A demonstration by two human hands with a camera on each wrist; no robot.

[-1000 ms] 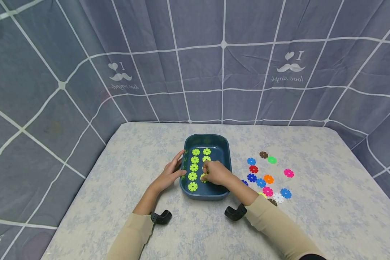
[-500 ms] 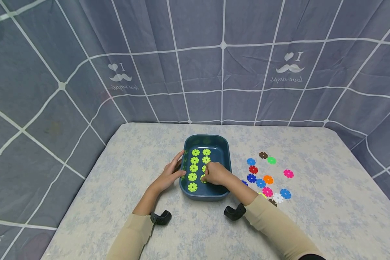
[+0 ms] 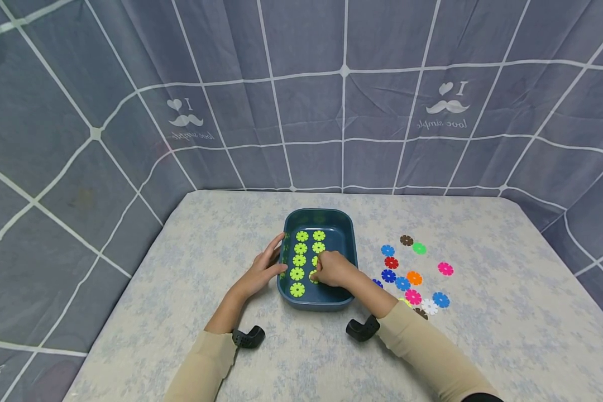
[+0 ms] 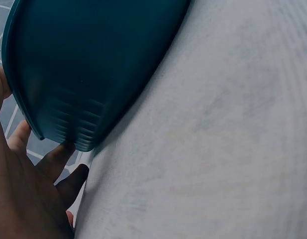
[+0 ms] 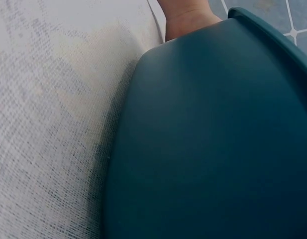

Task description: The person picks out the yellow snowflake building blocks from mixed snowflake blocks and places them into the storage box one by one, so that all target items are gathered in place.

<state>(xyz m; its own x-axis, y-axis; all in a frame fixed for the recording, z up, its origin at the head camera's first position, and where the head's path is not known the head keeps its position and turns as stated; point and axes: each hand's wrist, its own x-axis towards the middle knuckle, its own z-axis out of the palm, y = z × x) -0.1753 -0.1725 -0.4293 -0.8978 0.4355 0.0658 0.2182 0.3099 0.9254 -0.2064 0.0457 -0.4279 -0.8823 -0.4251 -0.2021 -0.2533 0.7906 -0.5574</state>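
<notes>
A dark teal plastic basin [image 3: 353,240] stands on the table, with two rows of yellow-green snowflake discs [image 3: 297,290] laid flat inside. My left hand [image 3: 258,271] rests against the basin's left side, fingers spread and thumb at the rim. In the left wrist view its fingers [image 4: 56,159] lie along the ribbed wall. My right hand [image 3: 336,269] reaches inside with curled fingers, pinching the nearest disc [image 3: 314,277] of the right row and partly covering the one behind it. The right wrist view shows the basin's outer wall [image 5: 193,134] and part of my left hand [image 5: 188,17].
Loose snowflake discs in several colours lie to the right, among them orange [image 3: 414,278], red [image 3: 391,262], green [image 3: 419,248] and white [image 3: 429,306]. My right forearm overlaps some. A grey checked curtain [image 3: 301,111] hangs behind the pale patterned table [image 3: 221,223].
My right hand has drawn back slightly towards me, its fingers bunching closer over the nearest disc, and more of the disc behind shows. My left hand stays put.
</notes>
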